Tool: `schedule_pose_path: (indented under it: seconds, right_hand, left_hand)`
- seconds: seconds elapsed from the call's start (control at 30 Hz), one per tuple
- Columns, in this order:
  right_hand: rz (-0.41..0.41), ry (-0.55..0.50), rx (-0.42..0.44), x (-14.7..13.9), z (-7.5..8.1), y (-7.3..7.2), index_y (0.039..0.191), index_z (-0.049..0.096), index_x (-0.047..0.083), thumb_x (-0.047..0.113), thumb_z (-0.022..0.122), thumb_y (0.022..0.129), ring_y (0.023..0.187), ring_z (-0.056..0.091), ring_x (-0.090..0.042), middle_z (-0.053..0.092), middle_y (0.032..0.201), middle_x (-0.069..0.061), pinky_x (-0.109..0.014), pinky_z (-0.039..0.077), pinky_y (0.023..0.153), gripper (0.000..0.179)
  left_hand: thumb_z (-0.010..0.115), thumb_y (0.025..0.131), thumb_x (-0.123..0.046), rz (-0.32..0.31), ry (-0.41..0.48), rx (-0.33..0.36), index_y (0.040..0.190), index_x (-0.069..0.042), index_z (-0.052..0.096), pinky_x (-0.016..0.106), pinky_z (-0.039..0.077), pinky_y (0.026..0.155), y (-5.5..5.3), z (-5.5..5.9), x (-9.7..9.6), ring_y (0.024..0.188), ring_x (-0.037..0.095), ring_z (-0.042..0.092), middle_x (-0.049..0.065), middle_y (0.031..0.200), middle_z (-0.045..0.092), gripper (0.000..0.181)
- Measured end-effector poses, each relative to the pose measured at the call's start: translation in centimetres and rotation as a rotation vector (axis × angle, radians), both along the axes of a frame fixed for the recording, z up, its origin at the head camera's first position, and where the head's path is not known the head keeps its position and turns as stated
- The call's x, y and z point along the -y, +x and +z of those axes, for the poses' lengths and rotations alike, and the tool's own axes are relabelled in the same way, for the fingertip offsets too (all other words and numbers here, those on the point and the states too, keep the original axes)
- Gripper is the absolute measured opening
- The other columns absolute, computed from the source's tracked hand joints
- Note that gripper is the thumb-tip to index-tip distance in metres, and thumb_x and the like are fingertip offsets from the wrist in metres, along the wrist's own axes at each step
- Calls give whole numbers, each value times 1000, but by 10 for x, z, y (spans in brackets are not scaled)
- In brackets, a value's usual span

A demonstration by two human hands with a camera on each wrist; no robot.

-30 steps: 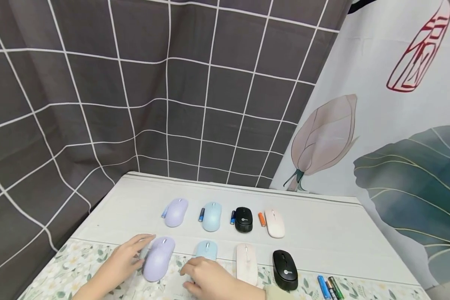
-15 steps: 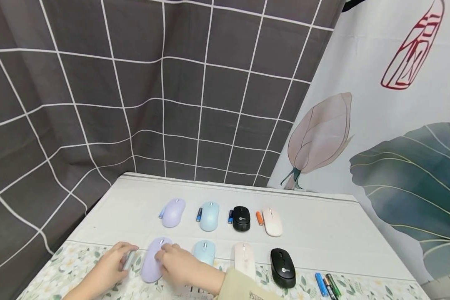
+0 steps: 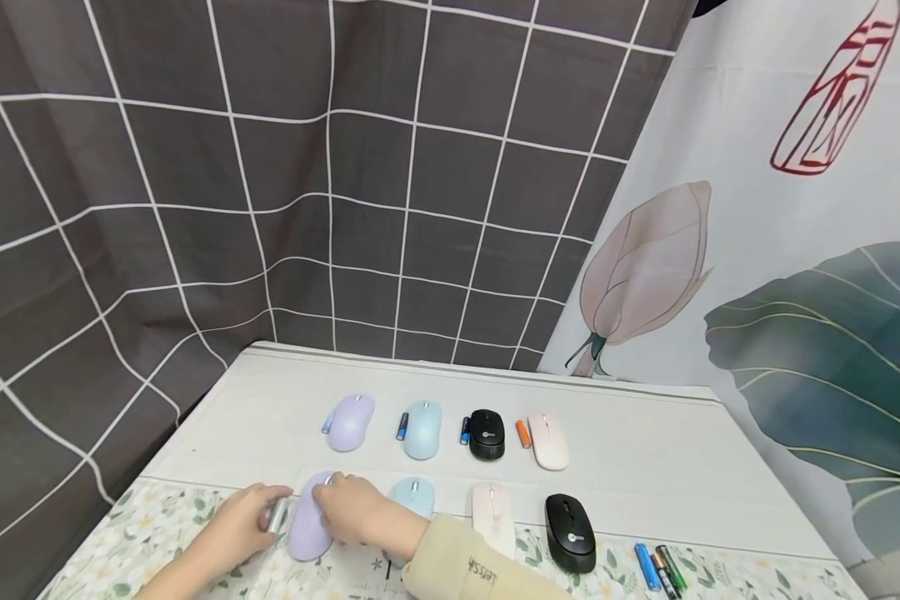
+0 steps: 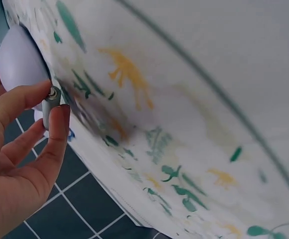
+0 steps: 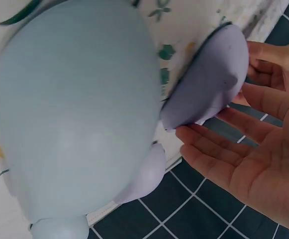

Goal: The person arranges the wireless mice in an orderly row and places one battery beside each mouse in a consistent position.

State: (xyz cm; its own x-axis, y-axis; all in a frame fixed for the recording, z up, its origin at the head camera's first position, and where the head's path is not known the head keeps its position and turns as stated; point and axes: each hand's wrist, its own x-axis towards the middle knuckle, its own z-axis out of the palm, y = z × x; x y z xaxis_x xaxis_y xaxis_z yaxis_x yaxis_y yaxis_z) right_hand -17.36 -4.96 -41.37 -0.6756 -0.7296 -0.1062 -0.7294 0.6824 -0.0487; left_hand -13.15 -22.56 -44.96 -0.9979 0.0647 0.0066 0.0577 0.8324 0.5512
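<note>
In the head view my left hand [image 3: 240, 529] is at the table's left front and pinches a grey-silver battery [image 4: 51, 108] between thumb and fingers. The battery's nub end shows in the left wrist view. Just right of that hand lies a purple computer mouse [image 3: 307, 532] on the flowered cloth. My right hand [image 3: 356, 508] holds this mouse at its right side and front end, partly covering the scroll wheel. In the right wrist view, thumb and fingertips touch the edges of the purple mouse [image 5: 211, 79]. A light blue mouse [image 3: 414, 495] sits partly behind the right forearm.
To the right lie a pinkish-white mouse [image 3: 492, 515], a black mouse [image 3: 570, 533] and several loose batteries [image 3: 647, 567]. Along the back stand another purple mouse [image 3: 351, 422], light blue mouse [image 3: 422, 429], black mouse [image 3: 487, 433] and white mouse [image 3: 548, 442], each with a battery beside it.
The right hand has moved left from in front of the light blue mouse onto the purple mouse. The left hand has drawn slightly away from the mouse, and the battery in it now shows clearly.
</note>
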Motion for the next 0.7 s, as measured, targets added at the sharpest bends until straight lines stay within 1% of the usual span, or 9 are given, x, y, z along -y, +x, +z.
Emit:
schedule_pose_path:
  seconds: [0.07, 0.13, 0.23, 0.3, 0.37, 0.47, 0.53, 0.63, 0.7]
  right_hand:
    - [-11, 1, 6, 2, 1, -1, 118, 62, 17, 28, 60, 90, 92, 67, -8, 69, 106, -1, -15, 55, 72, 31]
    - [-36, -10, 17, 5, 1, -1, 116, 63, 18, 29, 64, 86, 90, 67, -7, 71, 104, 2, -14, 54, 70, 32]
    - [-70, -39, 12, 11, -1, 2, 112, 65, 19, 31, 72, 77, 87, 68, -5, 72, 100, 5, -13, 54, 68, 37]
    - [-81, -53, -10, 15, -3, 5, 108, 66, 19, 31, 77, 70, 85, 68, -5, 72, 97, 5, -12, 54, 67, 41]
    - [-90, -59, -35, 18, -2, 6, 106, 67, 18, 30, 79, 66, 84, 68, -5, 72, 95, 5, -12, 54, 67, 43]
    - [-110, -59, -56, 20, -1, 6, 104, 67, 18, 29, 81, 64, 83, 68, -5, 72, 93, 5, -12, 54, 69, 44]
    - [-126, -57, -52, 20, 0, 6, 104, 67, 19, 29, 81, 63, 84, 68, -4, 72, 94, 6, -12, 54, 70, 44]
    - [-131, -61, -41, 18, 0, 7, 103, 67, 19, 28, 81, 63, 85, 67, -4, 72, 94, 6, -12, 54, 71, 44]
    - [-124, -65, -36, 16, 0, 6, 104, 67, 19, 27, 80, 63, 85, 67, -4, 72, 94, 6, -12, 54, 71, 44]
  left_hand:
    - [74, 60, 5, -5, 3, 2, 113, 1, 62, 18, 39, 47, -2, 2, 0, 53, 6, 40, -1, 69, 46, 54]
    - [74, 61, 6, -5, 6, 10, 113, 2, 62, 18, 40, 47, -3, 3, -1, 54, 6, 40, 0, 71, 47, 54]
    - [74, 61, 5, 3, 8, 38, 113, 2, 62, 18, 42, 48, -2, 4, -1, 55, 6, 43, 1, 75, 51, 53]
    - [75, 60, 4, 2, -14, 46, 112, 2, 63, 20, 47, 53, -2, 5, 0, 60, 7, 48, 2, 80, 55, 53]
    - [77, 60, 3, -2, -43, 54, 111, 1, 63, 24, 52, 59, -5, 7, -1, 66, 9, 54, 4, 84, 58, 53]
    - [78, 59, 1, -20, -72, 68, 110, 0, 64, 34, 56, 72, -11, 10, -3, 78, 16, 60, 7, 89, 62, 53]
    - [79, 58, 0, -31, -68, 87, 108, -1, 64, 40, 56, 76, -14, 10, -4, 83, 20, 62, 8, 90, 62, 53]
    - [78, 55, 1, -38, -40, 106, 105, -2, 65, 44, 55, 78, -18, 10, -5, 84, 22, 62, 8, 90, 63, 52]
    - [78, 53, 3, -29, -10, 122, 105, -2, 65, 41, 56, 74, -20, 10, -6, 79, 20, 60, 8, 89, 62, 53]
